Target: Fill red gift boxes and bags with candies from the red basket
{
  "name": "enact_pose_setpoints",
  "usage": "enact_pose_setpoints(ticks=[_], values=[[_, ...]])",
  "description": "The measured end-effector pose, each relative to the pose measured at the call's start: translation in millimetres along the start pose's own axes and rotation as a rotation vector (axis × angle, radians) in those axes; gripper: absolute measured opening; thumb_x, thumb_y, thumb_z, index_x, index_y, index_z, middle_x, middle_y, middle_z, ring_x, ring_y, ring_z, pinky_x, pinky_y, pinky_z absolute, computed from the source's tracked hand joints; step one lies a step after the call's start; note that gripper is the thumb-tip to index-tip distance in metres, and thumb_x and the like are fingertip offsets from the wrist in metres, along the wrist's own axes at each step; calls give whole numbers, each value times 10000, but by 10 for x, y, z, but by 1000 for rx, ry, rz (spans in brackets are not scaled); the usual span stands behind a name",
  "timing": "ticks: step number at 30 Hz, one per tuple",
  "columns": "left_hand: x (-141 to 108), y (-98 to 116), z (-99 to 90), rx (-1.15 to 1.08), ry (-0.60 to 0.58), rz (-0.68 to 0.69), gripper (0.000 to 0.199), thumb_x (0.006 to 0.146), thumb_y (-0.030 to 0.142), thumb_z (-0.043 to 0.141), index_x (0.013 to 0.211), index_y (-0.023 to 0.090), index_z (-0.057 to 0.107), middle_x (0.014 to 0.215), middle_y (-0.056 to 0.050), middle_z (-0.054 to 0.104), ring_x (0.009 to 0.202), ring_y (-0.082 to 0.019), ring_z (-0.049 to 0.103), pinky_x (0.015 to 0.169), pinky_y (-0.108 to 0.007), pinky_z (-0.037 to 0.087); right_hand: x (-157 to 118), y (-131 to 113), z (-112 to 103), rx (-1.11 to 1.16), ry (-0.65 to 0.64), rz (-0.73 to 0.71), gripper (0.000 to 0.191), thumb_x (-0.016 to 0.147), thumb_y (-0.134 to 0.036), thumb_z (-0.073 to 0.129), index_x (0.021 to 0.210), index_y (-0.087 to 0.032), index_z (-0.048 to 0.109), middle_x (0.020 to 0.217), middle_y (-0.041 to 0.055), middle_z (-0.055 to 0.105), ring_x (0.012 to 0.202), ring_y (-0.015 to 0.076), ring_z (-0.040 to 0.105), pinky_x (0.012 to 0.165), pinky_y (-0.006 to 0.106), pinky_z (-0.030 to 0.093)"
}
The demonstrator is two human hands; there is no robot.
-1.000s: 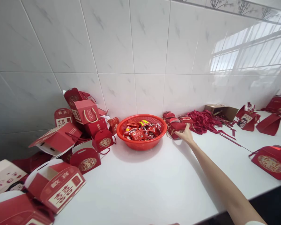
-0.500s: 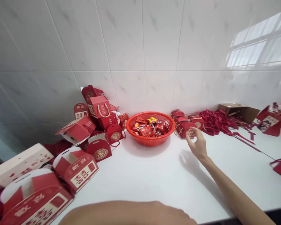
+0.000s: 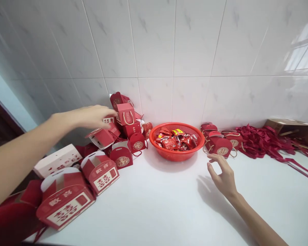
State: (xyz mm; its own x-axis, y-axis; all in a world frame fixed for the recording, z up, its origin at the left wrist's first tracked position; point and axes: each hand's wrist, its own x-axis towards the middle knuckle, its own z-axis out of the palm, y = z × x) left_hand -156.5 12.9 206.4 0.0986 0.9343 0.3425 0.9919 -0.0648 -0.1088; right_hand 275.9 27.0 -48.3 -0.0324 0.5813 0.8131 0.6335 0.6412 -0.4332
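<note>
My left hand (image 3: 96, 114) reaches over the pile of red gift boxes at the left. Its fingertips overlap the edge of a pink-red box with a rope handle (image 3: 126, 114); whether they touch it is unclear. My right hand (image 3: 222, 175) hovers above the white table, thumb and fingers apart and nothing between them. Just beyond it stands a small red box with a gold emblem (image 3: 218, 145). A red plastic basket (image 3: 173, 155) between the hands holds red-wrapped packets (image 3: 170, 143).
Larger red boxes (image 3: 66, 208) and a white box (image 3: 60, 159) line the left side. Dark red ribbons (image 3: 256, 140) lie in a heap at the right, beside an open cardboard box (image 3: 284, 126). A tiled wall (image 3: 156, 95) rises behind the white table (image 3: 154, 205).
The view has turned left. My left arm has moved from the bottom edge to over the left pile. My right hand has come away from the small red boxes.
</note>
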Motion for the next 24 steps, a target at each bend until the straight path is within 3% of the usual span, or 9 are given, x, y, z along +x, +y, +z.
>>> enact_pose_setpoints(ticks=[3,4,8,12,17,20,22,24], values=[[-38,-478,172,151,-249,-445,450,649,105,810,1084,147,702,714,129,693,620,-53,541,615,-106,328,8,-19,-3,16,5,3,145,915,-273,533,1038,-254,609,964,67,684,831,242,676,784,396,539],[-67,-575,245,137,-290,-496,455,636,128,835,1073,152,708,675,140,679,603,-49,535,592,-98,309,8,-21,-1,18,3,3,138,915,-268,533,1030,-251,608,965,68,685,829,239,677,784,393,539],[-198,-727,447,68,-229,-424,312,696,210,832,990,173,732,729,138,718,623,-18,546,565,-68,283,4,-22,8,30,-2,-10,118,918,-247,532,1010,-239,606,962,66,684,834,228,681,783,373,539],[-211,-694,346,128,-200,-476,175,890,342,632,1000,264,745,776,159,736,587,6,556,497,-51,229,-4,-29,16,40,-14,-5,100,915,-241,534,976,-234,613,969,71,687,871,235,682,794,373,538],[-148,-415,-33,178,96,-464,418,904,452,447,1079,212,741,849,135,746,608,2,549,538,-47,276,-7,-40,23,61,-32,13,97,914,-254,536,952,-231,623,952,79,689,944,253,676,838,395,536],[-163,-50,-213,129,346,-313,745,906,578,202,1102,88,728,818,84,728,662,-25,542,616,-69,295,7,-57,36,83,-28,27,89,912,-257,540,930,-230,623,954,84,688,974,257,668,858,405,536],[-171,265,-239,-8,305,-77,833,852,660,205,1068,46,724,811,58,715,705,-55,556,661,-90,326,29,-85,50,115,-29,43,92,912,-272,545,924,-230,626,954,83,685,946,250,667,858,411,540],[-161,624,-152,-187,158,188,720,863,616,302,1020,54,724,842,26,718,748,-92,576,700,-126,370,66,-137,59,169,-40,64,103,917,-295,561,944,-228,634,990,85,683,861,225,663,834,405,549]])
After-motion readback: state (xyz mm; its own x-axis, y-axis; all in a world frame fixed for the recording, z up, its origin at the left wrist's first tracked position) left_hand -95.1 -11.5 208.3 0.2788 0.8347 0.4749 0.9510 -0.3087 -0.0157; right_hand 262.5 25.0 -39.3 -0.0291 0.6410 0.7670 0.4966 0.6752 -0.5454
